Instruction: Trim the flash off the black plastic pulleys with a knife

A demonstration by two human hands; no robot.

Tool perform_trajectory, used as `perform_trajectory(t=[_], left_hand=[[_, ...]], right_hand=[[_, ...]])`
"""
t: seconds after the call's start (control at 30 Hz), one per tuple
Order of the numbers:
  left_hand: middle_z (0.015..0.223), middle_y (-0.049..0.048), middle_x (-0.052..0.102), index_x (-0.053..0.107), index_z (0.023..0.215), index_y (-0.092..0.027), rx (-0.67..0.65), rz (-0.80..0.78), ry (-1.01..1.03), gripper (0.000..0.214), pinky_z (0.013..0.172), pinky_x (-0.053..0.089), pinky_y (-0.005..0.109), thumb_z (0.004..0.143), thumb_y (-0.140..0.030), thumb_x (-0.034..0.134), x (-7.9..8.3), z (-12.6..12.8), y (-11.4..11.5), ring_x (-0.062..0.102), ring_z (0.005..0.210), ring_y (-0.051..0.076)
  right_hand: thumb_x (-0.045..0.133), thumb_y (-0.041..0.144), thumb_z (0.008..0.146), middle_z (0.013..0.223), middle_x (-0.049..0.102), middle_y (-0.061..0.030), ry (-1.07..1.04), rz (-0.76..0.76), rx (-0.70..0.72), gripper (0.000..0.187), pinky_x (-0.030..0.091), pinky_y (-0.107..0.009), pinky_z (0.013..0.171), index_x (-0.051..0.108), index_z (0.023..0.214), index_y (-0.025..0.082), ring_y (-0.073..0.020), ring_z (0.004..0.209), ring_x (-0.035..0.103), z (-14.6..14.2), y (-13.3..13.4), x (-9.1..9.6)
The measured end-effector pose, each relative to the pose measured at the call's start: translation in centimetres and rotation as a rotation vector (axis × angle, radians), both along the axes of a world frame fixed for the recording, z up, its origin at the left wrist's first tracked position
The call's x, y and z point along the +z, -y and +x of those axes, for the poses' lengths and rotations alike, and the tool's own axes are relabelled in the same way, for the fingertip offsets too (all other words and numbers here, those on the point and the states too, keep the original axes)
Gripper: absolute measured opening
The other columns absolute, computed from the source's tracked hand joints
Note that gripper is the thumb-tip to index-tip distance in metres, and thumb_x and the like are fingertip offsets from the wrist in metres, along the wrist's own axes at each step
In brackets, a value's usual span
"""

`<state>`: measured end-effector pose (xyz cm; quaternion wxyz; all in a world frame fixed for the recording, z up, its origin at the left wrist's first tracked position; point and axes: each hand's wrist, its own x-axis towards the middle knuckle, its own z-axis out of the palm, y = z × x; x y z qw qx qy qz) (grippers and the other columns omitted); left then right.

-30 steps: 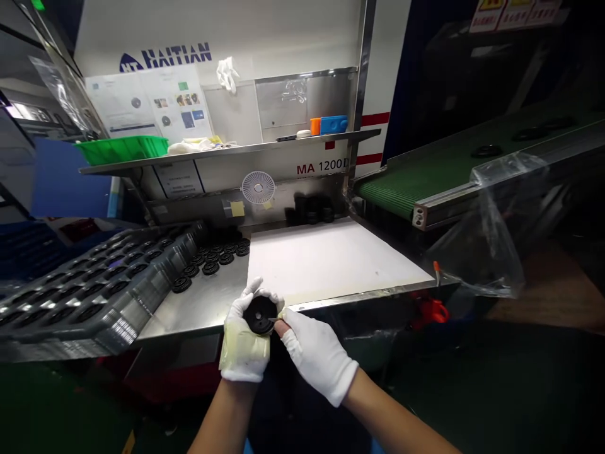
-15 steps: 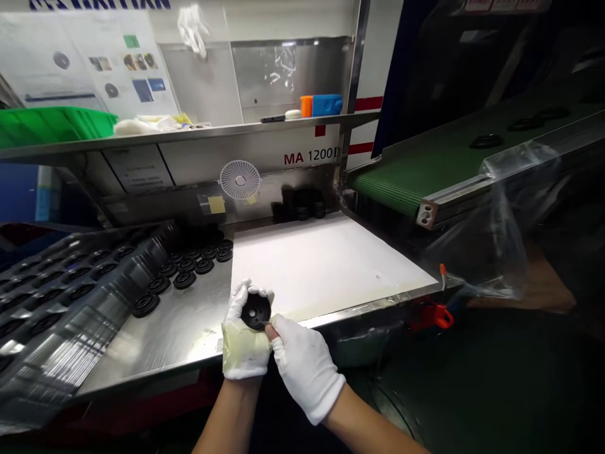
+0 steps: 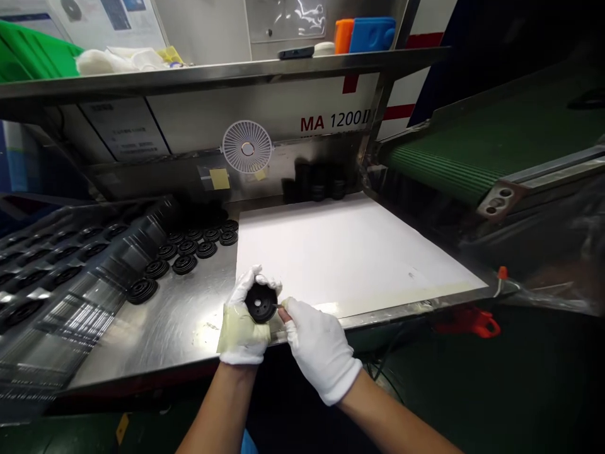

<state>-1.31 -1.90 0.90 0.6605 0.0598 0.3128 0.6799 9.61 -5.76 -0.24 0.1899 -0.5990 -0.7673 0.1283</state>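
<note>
Black disc (image 3: 261, 302) lies flat-face up, its central hole and axis pointing toward the camera, cupped in the curled left hand (image 3: 242, 331) over the edge of the steel table (image 3: 161, 334); the right hand (image 3: 320, 350) pinches a small blade (image 3: 280, 306) at its rim.

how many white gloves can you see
2. One covers the left hand, banded with yellowish tape and holding a black ribbed disc; the other covers the right hand, its fingertips at the disc. Others may be out of view.
</note>
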Motion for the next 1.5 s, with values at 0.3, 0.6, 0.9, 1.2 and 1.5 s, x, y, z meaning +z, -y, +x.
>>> perform_trajectory(t=[0.3, 0.6, 0.9, 1.2, 1.5], left_hand=[[0.091, 0.0103, 0.063, 0.058, 0.108, -0.015, -0.051, -0.007, -0.083, 0.038, 0.08, 0.049, 0.047, 0.071, -0.017, 0.053, -0.4, -0.3, 0.7, 0.061, 0.089, 0.025], [0.065, -0.0019, 0.054, 0.06, 0.088, -0.017, 0.031, -0.018, -0.065, 0.017, 0.069, 0.05, 0.029, 0.071, -0.016, 0.062, -0.8, 0.4, 0.0, 0.055, 0.063, 0.011], [0.09, 0.0109, 0.063, 0.06, 0.103, -0.014, -0.124, -0.026, -0.039, 0.034, 0.076, 0.05, 0.045, 0.071, -0.019, 0.052, -1.0, -0.3, 0.7, 0.061, 0.083, 0.024], [0.065, -0.002, 0.054, 0.061, 0.08, -0.015, 0.081, -0.034, -0.035, 0.01, 0.073, 0.05, 0.028, 0.071, -0.016, 0.064, -1.6, 0.5, -0.2, 0.055, 0.064, 0.01], [0.079, 0.0101, 0.061, 0.062, 0.093, -0.009, -0.123, -0.07, -0.007, 0.028, 0.07, 0.051, 0.041, 0.069, -0.016, 0.05, -1.0, -0.5, 1.1, 0.06, 0.078, 0.023]], right_hand=[[0.032, 0.034, 0.094, 0.079, 0.064, 0.0017, -0.027, -0.017, 0.018, 0.023, 0.023, -0.03, 0.054, 0.053, 0.089, 0.025, -0.0143, 0.064, 0.057, -0.1, 0.5, 0.0], [0.031, 0.034, 0.094, 0.073, 0.063, 0.0003, 0.025, -0.043, -0.029, 0.024, 0.02, -0.03, 0.053, 0.053, 0.089, 0.024, -0.0143, 0.062, 0.056, 0.0, 0.9, -0.6], [0.035, 0.033, 0.092, 0.075, 0.063, 0.0016, -0.013, -0.037, -0.005, 0.022, 0.02, -0.03, 0.052, 0.052, 0.084, 0.024, -0.0142, 0.062, 0.056, 0.0, 0.4, -0.3], [0.037, 0.031, 0.091, 0.07, 0.061, 0.0034, -0.011, -0.053, -0.041, 0.018, 0.02, -0.031, 0.052, 0.051, 0.081, 0.025, -0.014, 0.06, 0.056, -0.7, 1.3, -0.7], [0.035, 0.032, 0.093, 0.072, 0.062, 0.0028, -0.024, -0.04, -0.043, 0.019, 0.021, -0.03, 0.053, 0.051, 0.085, 0.025, -0.0138, 0.06, 0.055, 0.1, 0.8, -1.0]])
